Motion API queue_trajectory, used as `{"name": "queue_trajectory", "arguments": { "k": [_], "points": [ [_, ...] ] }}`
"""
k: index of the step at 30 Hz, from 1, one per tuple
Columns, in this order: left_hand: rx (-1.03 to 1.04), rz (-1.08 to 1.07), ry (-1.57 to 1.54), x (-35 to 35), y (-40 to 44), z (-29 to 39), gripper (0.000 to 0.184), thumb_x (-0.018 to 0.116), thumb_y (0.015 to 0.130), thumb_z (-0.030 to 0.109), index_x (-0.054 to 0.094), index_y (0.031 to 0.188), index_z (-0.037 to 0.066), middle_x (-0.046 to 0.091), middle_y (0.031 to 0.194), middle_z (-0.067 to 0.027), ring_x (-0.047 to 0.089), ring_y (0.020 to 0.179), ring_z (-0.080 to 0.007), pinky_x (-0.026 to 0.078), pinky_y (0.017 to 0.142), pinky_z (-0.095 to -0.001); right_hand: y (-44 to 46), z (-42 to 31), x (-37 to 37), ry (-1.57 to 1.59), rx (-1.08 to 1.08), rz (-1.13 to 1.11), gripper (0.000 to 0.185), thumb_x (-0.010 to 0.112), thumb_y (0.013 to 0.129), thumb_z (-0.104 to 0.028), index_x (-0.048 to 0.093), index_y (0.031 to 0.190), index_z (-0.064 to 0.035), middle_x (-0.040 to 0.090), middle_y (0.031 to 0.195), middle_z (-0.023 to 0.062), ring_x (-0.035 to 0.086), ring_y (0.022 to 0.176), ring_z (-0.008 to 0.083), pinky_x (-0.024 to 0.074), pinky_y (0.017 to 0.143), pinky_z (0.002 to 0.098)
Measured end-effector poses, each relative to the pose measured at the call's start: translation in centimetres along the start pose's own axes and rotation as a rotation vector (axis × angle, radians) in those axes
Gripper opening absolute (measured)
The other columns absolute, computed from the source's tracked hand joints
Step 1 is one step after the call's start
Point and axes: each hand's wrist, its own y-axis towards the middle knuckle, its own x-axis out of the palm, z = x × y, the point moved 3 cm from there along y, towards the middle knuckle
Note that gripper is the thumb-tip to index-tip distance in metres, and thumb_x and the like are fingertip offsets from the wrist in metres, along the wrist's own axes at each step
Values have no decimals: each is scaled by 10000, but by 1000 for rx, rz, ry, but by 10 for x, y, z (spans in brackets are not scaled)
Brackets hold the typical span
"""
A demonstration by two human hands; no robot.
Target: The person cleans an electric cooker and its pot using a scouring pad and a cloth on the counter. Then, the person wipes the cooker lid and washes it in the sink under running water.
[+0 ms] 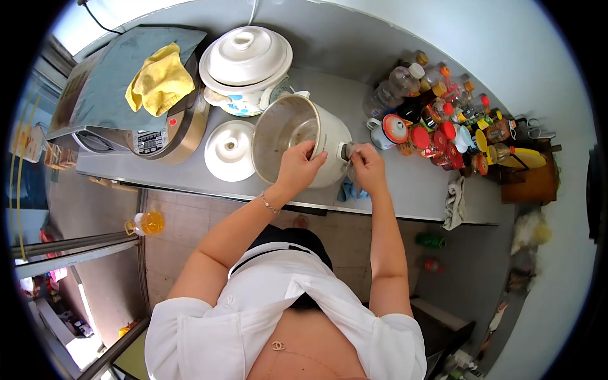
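Observation:
A pot (335, 136) with a cream outside and a metallic inside lies tipped on the counter, its mouth toward the left. Gripping the near rim is my left hand (299, 168), thumb outside and fingers in the opening. By the handle on the pot's right side, my right hand (368, 168) is closed in a pinch; what its fingers hold is too small to name. Under that hand lies a blue cloth (350, 190). A white round lid (230, 151) rests flat on the counter left of the pot.
Behind stands a lidded white pot (246, 63). Left is an electric cooker (174, 136) beside a covered box with a yellow cloth (161, 79). Several jars and bottles (437, 120) crowd the right, near an enamel mug (387, 132) and a grey rag (455, 202). An oil bottle (149, 223) stands on the floor.

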Motion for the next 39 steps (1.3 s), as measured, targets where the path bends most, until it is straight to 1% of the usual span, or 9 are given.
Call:
{"name": "queue_trajectory", "arguments": {
  "k": [13,16,22,25,28,31,34,37,39],
  "points": [
    [1,-8,64,-5,-1,-9,190,610,798,99,608,931,-36,563,684,28,453,611,-26,375,543,-193,7,11,-7,-77,135,-62,91,560,788,-111,576,824,-29,545,756,106,538,687,254,428,631,311],
    [3,-4,54,-9,-3,-4,179,609,800,100,610,919,-34,563,684,24,450,611,-26,372,540,-191,1,-10,-4,-26,-30,-52,88,556,789,-111,570,809,-26,544,755,116,538,677,268,425,616,318],
    [4,-13,9,-7,-2,-7,182,608,806,100,603,927,-36,581,704,18,466,618,-26,379,550,-185,6,21,-12,-244,21,-20,87,558,790,-106,584,840,-39,560,764,114,549,677,274,435,623,301],
    [-26,-25,-56,-11,0,-4,186,604,811,100,601,940,-34,585,713,22,470,619,-21,378,547,-178,3,40,-15,8,239,126,101,562,783,-85,597,868,-43,571,776,105,560,693,266,444,644,303],
    [45,0,-96,-7,1,-9,177,602,815,99,602,937,-30,583,714,26,458,609,-11,366,532,-171,-7,20,-6,258,240,320,140,556,781,-60,611,910,-55,573,791,99,567,692,249,447,641,301],
    [-7,-8,-87,-6,-3,-1,174,602,815,98,601,935,-29,574,704,35,441,592,-7,347,508,-170,-23,-24,17,-138,-124,314,197,548,784,-40,609,971,-47,564,825,95,566,697,238,449,637,298],
    [-8,12,-170,-2,-1,-5,166,605,813,99,601,919,-29,556,686,44,418,574,-3,321,487,-170,-33,-29,31,-147,29,327,240,543,785,-33,599,1018,-29,549,851,111,559,704,242,448,638,292],
    [-10,58,-52,-3,1,-8,172,623,762,133,609,830,-24,560,585,-33,434,531,-55,373,499,-231,-46,-28,46,-113,53,426,268,539,786,-31,589,1049,-16,540,867,126,554,720,247,448,647,302],
    [20,62,-35,-1,1,-6,166,622,763,132,605,813,-25,550,569,-32,426,523,-55,365,488,-235,-47,-26,49,-85,73,456,270,527,806,-44,584,1068,-18,539,884,134,553,732,248,446,659,308]
  ]
}}
